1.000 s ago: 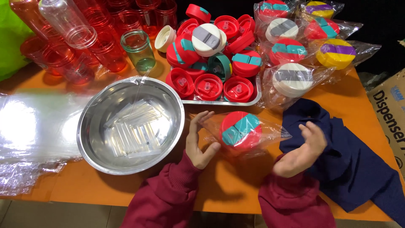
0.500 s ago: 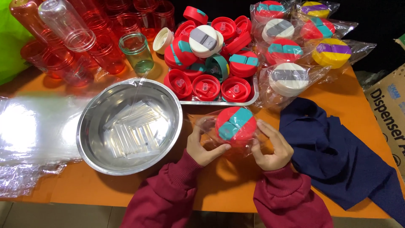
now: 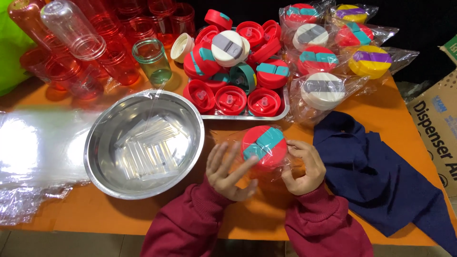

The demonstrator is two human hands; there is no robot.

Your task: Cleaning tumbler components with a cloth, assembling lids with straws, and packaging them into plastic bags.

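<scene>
A red bottle lid with a teal flip tab (image 3: 264, 145) sits inside a clear plastic bag, lifted slightly above the orange table (image 3: 119, 214). My left hand (image 3: 227, 170) is on the bag's left side with fingers spread against it. My right hand (image 3: 304, 166) pinches the bag's right edge, fingers curled. Both sleeves are dark red.
A steel bowl (image 3: 102, 164) holding clear plastic sleeves lies to the left. A metal tray (image 3: 281, 113) of red lids stands behind. Several bagged lids (image 3: 323, 90) lie at back right, red plastic bottles (image 3: 71, 43) at back left, a navy cloth (image 3: 376, 171) and a cardboard box (image 3: 435, 128) at right.
My right hand left the navy cloth and came in to the bag's right side. Both hands now hold the bagged lid, which has shifted slightly toward me.
</scene>
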